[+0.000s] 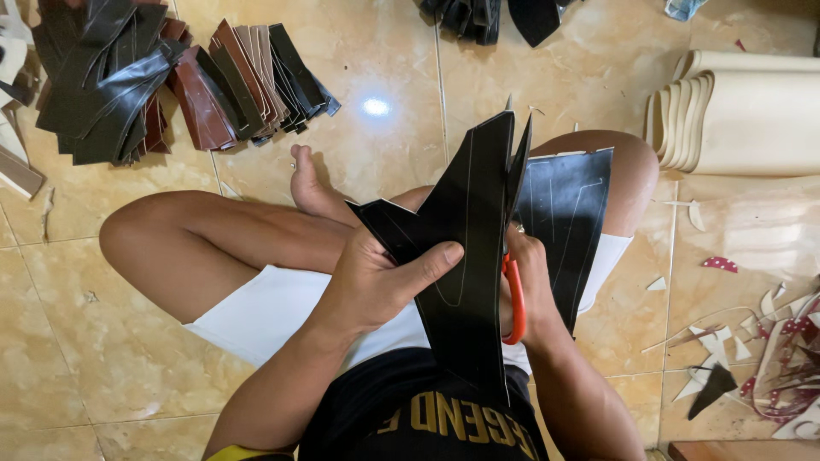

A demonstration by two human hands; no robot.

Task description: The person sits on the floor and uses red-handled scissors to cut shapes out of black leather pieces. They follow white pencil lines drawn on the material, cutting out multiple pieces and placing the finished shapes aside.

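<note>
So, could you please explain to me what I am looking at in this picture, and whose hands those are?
There is no machine here: a camera worn on a person's head looks down at their own two hands. The person sits cross-legged on a tiled floor. The left hand grips a black sheet with pale lines marked on it, thumb pressed on its face. The right hand is mostly hidden behind that sheet and holds scissors with red handles; their blades are largely hidden by it. A second black piece rests over the right knee. On the floor lie a pile of black and brown cut strips at the upper left, cream-coloured rolled sheets at the upper right, and small offcuts at the lower right.
</note>
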